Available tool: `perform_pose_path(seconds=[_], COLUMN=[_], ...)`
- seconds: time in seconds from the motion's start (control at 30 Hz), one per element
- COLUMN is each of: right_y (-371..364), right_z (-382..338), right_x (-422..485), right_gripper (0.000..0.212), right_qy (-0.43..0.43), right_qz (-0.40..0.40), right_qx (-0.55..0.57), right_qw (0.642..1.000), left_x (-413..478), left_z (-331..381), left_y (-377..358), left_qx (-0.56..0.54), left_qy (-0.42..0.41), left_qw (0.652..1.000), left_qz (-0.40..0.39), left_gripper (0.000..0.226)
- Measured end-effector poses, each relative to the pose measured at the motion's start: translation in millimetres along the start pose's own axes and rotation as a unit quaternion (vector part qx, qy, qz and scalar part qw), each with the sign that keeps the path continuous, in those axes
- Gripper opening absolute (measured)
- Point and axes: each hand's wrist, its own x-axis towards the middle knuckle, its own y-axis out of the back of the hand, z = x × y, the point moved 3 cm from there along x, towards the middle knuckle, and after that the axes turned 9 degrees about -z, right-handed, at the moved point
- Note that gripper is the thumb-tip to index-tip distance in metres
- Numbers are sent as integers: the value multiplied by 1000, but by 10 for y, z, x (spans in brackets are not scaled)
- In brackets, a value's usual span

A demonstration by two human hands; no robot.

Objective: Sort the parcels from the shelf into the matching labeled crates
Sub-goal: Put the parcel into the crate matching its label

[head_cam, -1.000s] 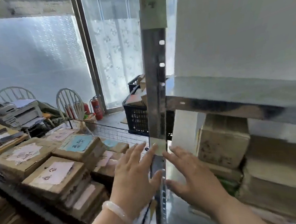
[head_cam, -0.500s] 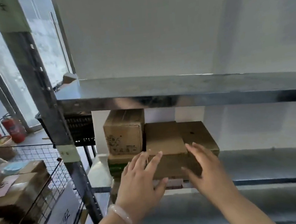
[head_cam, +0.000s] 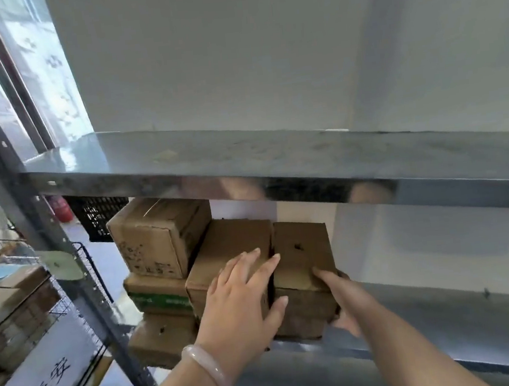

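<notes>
The brown parcel [head_cam: 299,250], low centre of frame on the lower shelf [head_cam: 444,308], long axis running back to the wall, sits between the hands: right hand [head_cam: 341,302] gripping its right front corner, left hand [head_cam: 242,303] flat, fingers spread, on the neighbouring box [head_cam: 227,242].

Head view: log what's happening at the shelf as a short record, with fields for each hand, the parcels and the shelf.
left hand: flat, fingers straight, on the middle parcel
right hand: grips the right side of the right parcel
left stack: three parcels, beside the middle parcel
upper shelf: grey metal, above the parcels
bangle: pale, on the left wrist
</notes>
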Motion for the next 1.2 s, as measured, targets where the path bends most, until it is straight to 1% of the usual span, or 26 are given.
perform_pose_path(seconds=[0.07,0.17,0.23,0.37,0.4,0.5,0.57,0.63,0.73,0.8,0.83,0.9,0.93,0.97,1.0,1.03,1.07,1.1,1.13,1.17,1.2], right_y=[49,159,216,200,175,68,-17,-118,-327,-495,-574,-711,-766,-803,-838,-894,-985,-1095,-1210,-1343,-1473], right_z=[21,31,53,87,105,167,205,233,312,407,457,528,539,539,529,513,502,506,525,538,558], right_x=[14,-102,-277,-777,-910,-1245,-1449,-1668,-1981,-2146,-2210,-2301,-2327,-2330,-2319,-2300,-2277,-2252,-2237,-2235,-2238], right_gripper=[53,47,51,76,77,69,69,68,82,92,94,85,77,70,65,67,73,83,94,102,103], right_qy=[19,67,104,190,212,279,308,328,363,397,418,455,469,473,464,441,400,349,300,269,262], right_qz=[-24,-20,-12,-17,-12,16,34,53,79,98,105,104,93,78,58,26,-29,-103,-171,-220,-242], right_qx=[14,31,23,-3,-7,-45,-68,-97,-174,-228,-248,-255,-230,-185,-134,-90,-56,-22,5,15,-2], right_qw=[999,997,994,982,977,959,948,938,912,884,868,847,848,858,874,893,914,931,939,938,934], left_x=[35,60,64,91,80,-26,-149,-294,-528,-680,-746,-879,-952,-1030,-1113,-1199,-1289,-1377,-1461,-1548,-1627], left_z=[56,175,272,440,477,594,643,643,596,542,505,402,328,227,114,14,-66,-147,-235,-321,-400], left_y=[-59,-91,-94,-125,-125,-64,31,160,349,452,501,599,648,682,703,723,751,773,784,802,828], left_qx=[-3,-28,-64,-162,-181,-207,-206,-233,-295,-326,-340,-371,-395,-438,-502,-579,-643,-679,-691,-697,-696], left_qy=[12,11,6,30,37,38,30,39,61,73,74,74,77,78,74,64,51,43,44,50,58], left_qw=[1000,1000,998,986,982,975,976,969,951,940,935,924,914,895,861,812,762,731,719,715,715], left_qz=[-1,4,10,-20,-34,-66,-67,-67,-75,-70,-66,-53,-47,-39,-35,-38,-50,-57,-52,-38,-17], left_gripper=[62,62,63,77,82,92,98,105,124,140,144,140,136,131,126,119,111,102,95,88,81])
